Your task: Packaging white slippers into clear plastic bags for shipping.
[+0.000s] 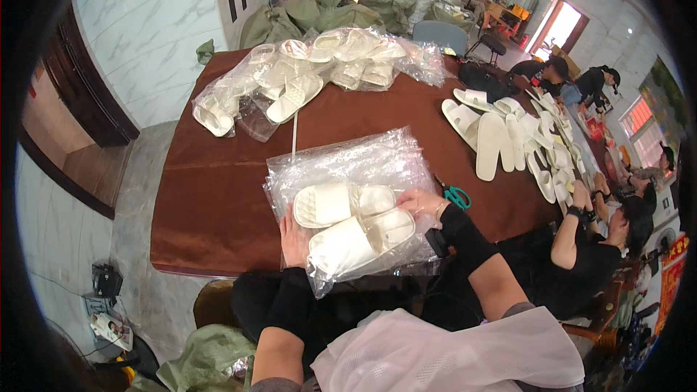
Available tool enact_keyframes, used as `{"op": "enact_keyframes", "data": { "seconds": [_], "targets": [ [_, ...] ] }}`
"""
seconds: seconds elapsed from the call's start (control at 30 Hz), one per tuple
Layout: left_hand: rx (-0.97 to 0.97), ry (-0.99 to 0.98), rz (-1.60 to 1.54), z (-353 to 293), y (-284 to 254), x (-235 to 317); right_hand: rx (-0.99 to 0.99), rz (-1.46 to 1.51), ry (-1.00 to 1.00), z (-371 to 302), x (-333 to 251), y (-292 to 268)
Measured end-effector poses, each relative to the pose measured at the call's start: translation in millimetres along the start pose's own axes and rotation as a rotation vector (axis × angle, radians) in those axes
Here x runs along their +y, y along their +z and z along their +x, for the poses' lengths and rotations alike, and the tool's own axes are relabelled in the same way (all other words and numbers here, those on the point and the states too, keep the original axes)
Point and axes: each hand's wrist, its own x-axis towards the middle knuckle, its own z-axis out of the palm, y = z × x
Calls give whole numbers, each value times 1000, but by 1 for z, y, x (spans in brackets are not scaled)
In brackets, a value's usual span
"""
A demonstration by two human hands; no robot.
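A pair of cream slippers [340, 247] lies side by side inside a clear plastic bag [319, 282] in front of me. Under it, a stack of flat clear bags [348, 156] rests on the table. My left hand [294, 239] lies along the left side of the bagged pair, its fingers stretched out and pointing away from me. At the right end, my right hand [423, 205] has its fingers bent on the plastic bag beside a slipper's heel; the fingertips are partly hidden. Green-handled scissors [455, 194] lie just right of that hand.
A brown-covered table [218, 196] stretches ahead. Bagged slippers [290, 76] are heaped along its far side, and loose cream slippers [501, 138] are piled at the right. Several people sit along the right, one person [581, 225] close by. Green sacks [327, 11] stand behind the table.
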Motion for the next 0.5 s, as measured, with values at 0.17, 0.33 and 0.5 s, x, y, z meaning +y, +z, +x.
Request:
{"op": "enact_keyframes", "data": {
  "seconds": [0.17,0.33,0.5],
  "targets": [
    [40,9,-1,-9,10,-20,74,17,131,15,-6,28],
    [60,21,-15,-9,15,-16,0,293,10,20,-17,27],
    [72,45,-3,-9,15,-20,-37,107,16,38,-12,35]
  ]
}}
